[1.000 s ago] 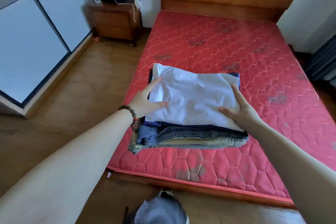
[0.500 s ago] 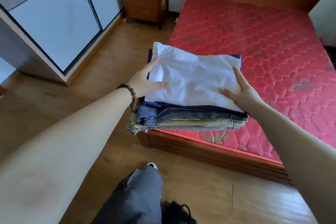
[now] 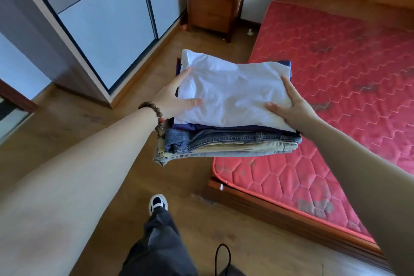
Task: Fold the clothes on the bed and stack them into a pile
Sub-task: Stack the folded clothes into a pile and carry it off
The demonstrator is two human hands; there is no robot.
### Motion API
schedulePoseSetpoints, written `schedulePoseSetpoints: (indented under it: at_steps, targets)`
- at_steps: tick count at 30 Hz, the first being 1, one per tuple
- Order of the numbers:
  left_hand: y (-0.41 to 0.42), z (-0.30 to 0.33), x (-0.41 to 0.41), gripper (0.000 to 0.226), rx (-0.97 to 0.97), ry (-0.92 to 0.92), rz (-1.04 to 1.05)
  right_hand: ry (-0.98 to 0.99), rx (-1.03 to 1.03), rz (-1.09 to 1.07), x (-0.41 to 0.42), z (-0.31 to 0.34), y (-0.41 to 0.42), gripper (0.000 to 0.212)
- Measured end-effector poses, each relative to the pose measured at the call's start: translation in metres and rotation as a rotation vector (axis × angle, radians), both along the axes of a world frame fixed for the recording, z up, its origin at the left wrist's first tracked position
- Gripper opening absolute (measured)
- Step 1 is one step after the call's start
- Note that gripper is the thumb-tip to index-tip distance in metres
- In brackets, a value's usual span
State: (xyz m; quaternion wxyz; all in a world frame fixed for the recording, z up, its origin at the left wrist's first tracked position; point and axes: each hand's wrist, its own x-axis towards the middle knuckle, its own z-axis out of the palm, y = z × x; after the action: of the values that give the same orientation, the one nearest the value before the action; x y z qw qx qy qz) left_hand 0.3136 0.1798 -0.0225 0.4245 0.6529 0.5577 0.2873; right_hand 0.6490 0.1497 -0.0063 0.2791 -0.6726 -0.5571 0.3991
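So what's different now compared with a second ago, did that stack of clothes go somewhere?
The pile of folded clothes has been lifted off the red mattress and carried to the person's left, so it now hangs mostly over the wooden floor. The left hand and right hand keep the same grip on its two sides. The order in the pile is unchanged, white garment on top.

Both forearms are left bare. A bracelet [image 3: 154, 116] of brown wooden beads is worn on the left wrist. Dark grey trousers [image 3: 160, 244] and a black-and-white shoe [image 3: 158, 203] are seen below.
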Motion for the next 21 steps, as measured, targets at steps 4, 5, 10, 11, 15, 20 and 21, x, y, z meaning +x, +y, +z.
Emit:
schedulePoseSetpoints:
  at_steps: [4, 5, 10, 11, 15, 20, 21]
  targets:
    - [0.080, -0.002, -0.068, 0.096, -0.015, 0.000, -0.020, 0.020, -0.013, -0.020, -0.068, -0.012, 0.075, 0.088]
    - [0.099, 0.000, -0.084, 0.096, -0.016, 0.002, -0.029, 0.029, -0.019, -0.025, -0.084, -0.012, 0.093, 0.088]
    - [0.196, 0.006, -0.142, 0.097, -0.004, 0.037, -0.045, 0.050, -0.033, -0.080, -0.145, -0.009, 0.176, 0.087]
    - [0.215, 0.006, -0.149, 0.097, -0.001, 0.046, -0.051, 0.051, -0.037, -0.089, -0.153, -0.008, 0.192, 0.087]
    - [0.283, -0.001, -0.163, 0.096, 0.002, 0.008, -0.080, 0.025, -0.044, -0.113, -0.169, -0.005, 0.251, 0.088]
    - [0.374, -0.018, -0.153, 0.093, -0.006, -0.013, -0.107, 0.006, -0.057, -0.159, -0.162, -0.014, 0.330, 0.088]
    - [0.396, -0.022, -0.148, 0.093, -0.012, -0.018, -0.120, 0.003, -0.061, -0.168, -0.158, -0.016, 0.348, 0.088]
